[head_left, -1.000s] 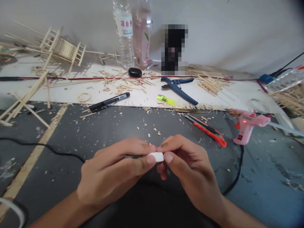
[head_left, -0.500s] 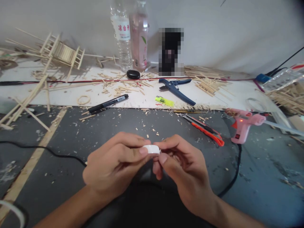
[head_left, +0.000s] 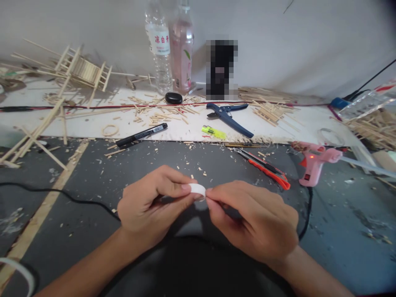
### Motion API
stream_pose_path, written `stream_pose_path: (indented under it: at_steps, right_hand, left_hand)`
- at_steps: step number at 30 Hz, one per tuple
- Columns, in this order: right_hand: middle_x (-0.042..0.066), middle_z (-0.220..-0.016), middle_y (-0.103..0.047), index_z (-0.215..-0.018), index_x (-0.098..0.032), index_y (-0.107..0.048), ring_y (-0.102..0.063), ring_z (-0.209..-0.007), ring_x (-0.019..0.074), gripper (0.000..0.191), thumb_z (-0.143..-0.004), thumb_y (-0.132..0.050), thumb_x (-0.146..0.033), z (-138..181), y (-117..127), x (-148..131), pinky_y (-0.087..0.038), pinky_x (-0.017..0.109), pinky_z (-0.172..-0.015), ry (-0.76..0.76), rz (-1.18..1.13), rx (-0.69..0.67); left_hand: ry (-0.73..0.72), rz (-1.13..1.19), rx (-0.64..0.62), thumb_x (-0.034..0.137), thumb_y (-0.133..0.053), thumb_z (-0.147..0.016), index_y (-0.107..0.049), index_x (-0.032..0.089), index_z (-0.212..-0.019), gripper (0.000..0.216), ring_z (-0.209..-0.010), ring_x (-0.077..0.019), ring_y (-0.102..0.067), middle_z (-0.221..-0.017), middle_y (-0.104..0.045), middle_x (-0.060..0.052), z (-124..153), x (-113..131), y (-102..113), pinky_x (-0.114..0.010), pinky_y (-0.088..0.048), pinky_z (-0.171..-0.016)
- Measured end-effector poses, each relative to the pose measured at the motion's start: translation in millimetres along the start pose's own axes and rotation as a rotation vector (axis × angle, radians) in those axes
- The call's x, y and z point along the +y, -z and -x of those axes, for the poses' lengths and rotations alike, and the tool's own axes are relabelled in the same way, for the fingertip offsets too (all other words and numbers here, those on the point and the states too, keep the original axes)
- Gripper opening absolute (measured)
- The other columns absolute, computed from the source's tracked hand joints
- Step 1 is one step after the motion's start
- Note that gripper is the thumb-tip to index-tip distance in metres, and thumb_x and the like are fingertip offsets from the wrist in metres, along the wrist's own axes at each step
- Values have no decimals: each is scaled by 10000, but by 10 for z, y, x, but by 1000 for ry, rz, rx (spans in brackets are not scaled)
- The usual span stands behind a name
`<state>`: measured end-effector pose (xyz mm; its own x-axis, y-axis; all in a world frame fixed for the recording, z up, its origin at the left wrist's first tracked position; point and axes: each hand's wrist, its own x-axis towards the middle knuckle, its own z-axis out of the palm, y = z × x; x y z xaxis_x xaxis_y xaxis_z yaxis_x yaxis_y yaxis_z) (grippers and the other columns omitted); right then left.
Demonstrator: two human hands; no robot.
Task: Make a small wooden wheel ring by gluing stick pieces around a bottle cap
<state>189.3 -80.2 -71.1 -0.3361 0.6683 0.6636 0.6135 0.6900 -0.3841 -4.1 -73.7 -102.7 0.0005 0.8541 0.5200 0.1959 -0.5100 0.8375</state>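
Note:
A small white ring (head_left: 198,189), shaped like a short round band, is held above the grey tabletop in front of me. My left hand (head_left: 154,202) pinches its left side between thumb and fingers. At the ring's right edge, the thumb and forefinger of my right hand (head_left: 253,218) are pressed together; the other fingers curl behind them. What lies right between those right fingertips is mostly hidden. Wood scraps lie on the tabletop just beyond the hands.
A red utility knife (head_left: 266,169) and a pink glue gun (head_left: 315,163) with a lit lamp lie to the right. Further back are a blue cutter (head_left: 232,119), a yellow-green lighter-like item (head_left: 213,132), a black marker (head_left: 142,135), bottles (head_left: 159,45) and a stick structure (head_left: 83,72).
My right hand has rolled over, its back now facing up, and its fingertips close at the ring's edge. The ring has tilted so that its opening shows underneath.

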Motion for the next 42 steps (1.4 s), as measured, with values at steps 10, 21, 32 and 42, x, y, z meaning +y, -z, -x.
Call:
stream_pose_path:
  at_steps: [10, 21, 32, 42]
  right_hand:
    - [-65, -610, -638, -756, -218, -639, -527, -478, 66, 138, -866, -626, -136, -15, -33, 60, -398, 214, -489, -38, -16, 51]
    - [48, -964, -796, -1044, -145, -737, -734, -860, 121, 112, -963, -663, -127, -53, 42, 189, -574, 202, -786, -75, -346, -69]
    - [52, -920, -834, -973, -107, -789, -775, -880, 82, 76, -932, -738, -68, -39, 13, 124, -553, 98, -871, -76, -416, -82]
    - [34, -879, -831, -944, -113, -792, -773, -782, 92, 104, -937, -702, -64, 4, -88, 74, -590, 124, -783, -171, -377, -56]
  left_hand:
    - [399, 380, -134, 86, -880, -725, -679, 191, -685, 231, -557, -126, -721, -737, -778, 14, -106, 92, -60, -198, -588, -503]
    - [682, 727, -164, 159, -946, -722, -691, 166, -694, 256, -493, -116, -707, -714, -782, 11, -147, 79, -62, -174, -607, -441]
    - [798, 728, -151, 32, -952, -629, -696, 151, -653, 284, -452, -107, -679, -661, -769, 9, -161, 100, -63, -154, -573, -419]
    - [813, 633, -128, 64, -938, -661, -678, 146, -631, 275, -460, -91, -664, -646, -759, 2, -151, 133, -26, -130, -549, -429]
